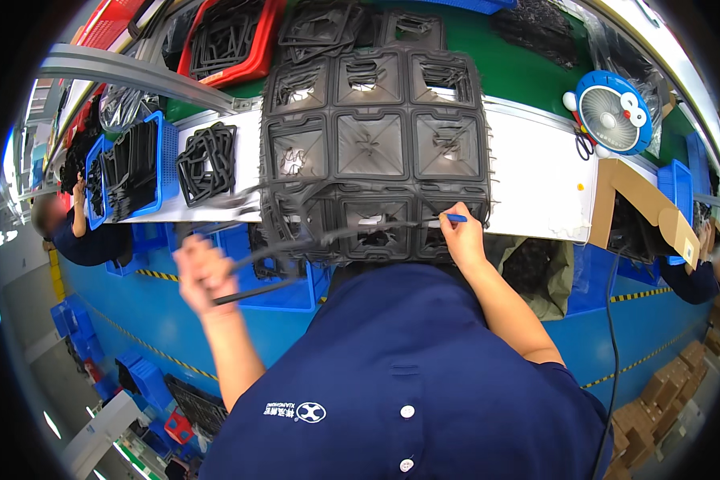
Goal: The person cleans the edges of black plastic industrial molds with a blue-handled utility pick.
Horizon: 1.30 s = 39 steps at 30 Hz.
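A large black moulded rubber sheet (370, 112) with a grid of square panels lies in front of me on the white table, its rim ragged. My left hand (206, 272), smeared by motion, is closed on a thin black square frame (284, 250). That frame is blurred too and stretches over the sheet's near left part. My right hand (463, 238) rests at the sheet's near right panel, fingers pinched round a small blue-handled tool (454, 218). The tool's tip is too small to make out.
Left of the sheet lie loose black frames (208, 164) and a blue basket (166, 160) of black parts. A red crate (266, 60) stands behind. To the right are a blue fan (612, 116), scissors (584, 146) and a cardboard box (656, 210). People work at both sides.
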{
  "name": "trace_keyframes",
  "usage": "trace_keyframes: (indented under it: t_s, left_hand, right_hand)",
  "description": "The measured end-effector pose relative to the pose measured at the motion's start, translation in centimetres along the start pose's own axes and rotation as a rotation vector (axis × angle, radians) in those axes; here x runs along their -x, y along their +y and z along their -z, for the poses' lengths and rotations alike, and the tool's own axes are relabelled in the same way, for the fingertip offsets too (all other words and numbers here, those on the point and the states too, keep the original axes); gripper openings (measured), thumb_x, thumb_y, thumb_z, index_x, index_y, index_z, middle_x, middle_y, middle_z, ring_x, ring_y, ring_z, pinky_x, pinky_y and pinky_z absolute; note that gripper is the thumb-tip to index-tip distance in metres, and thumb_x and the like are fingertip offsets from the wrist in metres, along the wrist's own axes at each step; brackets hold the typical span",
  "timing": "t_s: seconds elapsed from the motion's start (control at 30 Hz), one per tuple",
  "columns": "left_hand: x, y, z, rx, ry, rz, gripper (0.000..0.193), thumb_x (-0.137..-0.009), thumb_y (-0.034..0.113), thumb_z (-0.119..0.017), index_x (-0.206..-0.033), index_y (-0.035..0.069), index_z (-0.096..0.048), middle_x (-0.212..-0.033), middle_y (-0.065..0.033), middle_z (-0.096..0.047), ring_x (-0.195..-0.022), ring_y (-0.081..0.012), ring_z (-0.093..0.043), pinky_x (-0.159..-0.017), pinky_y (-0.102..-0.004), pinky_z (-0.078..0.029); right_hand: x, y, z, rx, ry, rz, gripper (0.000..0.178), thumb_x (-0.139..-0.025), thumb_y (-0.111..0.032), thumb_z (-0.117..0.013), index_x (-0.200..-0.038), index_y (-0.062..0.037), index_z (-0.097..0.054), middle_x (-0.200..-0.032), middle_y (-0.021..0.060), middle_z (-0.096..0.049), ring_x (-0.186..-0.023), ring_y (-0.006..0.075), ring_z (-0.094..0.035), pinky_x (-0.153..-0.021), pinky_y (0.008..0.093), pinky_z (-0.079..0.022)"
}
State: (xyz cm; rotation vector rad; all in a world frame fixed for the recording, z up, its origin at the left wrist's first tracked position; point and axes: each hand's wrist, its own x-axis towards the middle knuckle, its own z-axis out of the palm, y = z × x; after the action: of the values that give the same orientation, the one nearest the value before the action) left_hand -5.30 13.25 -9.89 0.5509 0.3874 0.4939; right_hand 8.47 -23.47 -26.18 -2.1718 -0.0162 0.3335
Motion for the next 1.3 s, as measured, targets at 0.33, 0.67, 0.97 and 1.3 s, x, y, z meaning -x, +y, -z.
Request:
trace_keyframes:
  t_s: [0.33,0.67,0.97,1.3]
  left_hand:
    - [-3.3,-3.1,3.6,-1.153,0.277,0.293,0.023,-0.085,0.026,-0.061,-0.101,0.011,-0.068,-0.096,-0.0047,-0.065,-0.071,-0.0101,-0.053,-0.054,-0.0258,-0.047]
    - [-1.1,-17.6,9.5,-1.144,0.302,0.324,0.020,-0.095,0.015,-0.049,-0.106,0.000,-0.057,-0.088,-0.0081,-0.060,-0.074,-0.0152,-0.060,-0.071,-0.0266,-0.048]
    - [-0.9,-15.3,8.3,-0.759,0.371,0.587,0.022,-0.097,0.016,-0.044,-0.116,0.004,-0.048,-0.105,-0.0107,-0.049,-0.085,-0.0213,-0.059,-0.071,-0.0347,-0.055]
    - [-2.7,-13.3,8.0,-0.790,0.108,0.709,0.023,-0.082,0.025,-0.072,-0.092,0.007,-0.063,-0.070,0.0039,-0.053,-0.063,-0.0077,-0.050,-0.056,-0.0239,-0.041]
  right_hand:
    - [0.2,-5.0,-1.2,0.063,0.008,0.535,0.014,-0.075,-0.006,-0.069,-0.083,-0.0030,-0.058,-0.099,0.0138,-0.061,-0.083,0.0303,-0.060,-0.073,0.0349,-0.048]
    - [-0.4,-6.8,-15.2,-0.716,-0.520,-0.072,0.015,-0.081,-0.012,-0.069,-0.083,-0.0025,-0.057,-0.086,0.0059,-0.062,-0.075,0.0106,-0.056,-0.068,0.0264,-0.046]
    - [0.3,-9.0,-15.7,-0.793,-0.395,-0.291,0.013,-0.084,-0.010,-0.065,-0.085,-0.0022,-0.055,-0.078,0.0031,-0.056,-0.068,0.0088,-0.055,-0.059,0.0236,-0.054]
    - [0.1,-10.3,-13.9,-0.964,-0.498,-0.371,0.017,-0.085,-0.014,-0.066,-0.090,-0.0035,-0.054,-0.085,0.0040,-0.057,-0.074,0.0103,-0.058,-0.069,0.0254,-0.053]
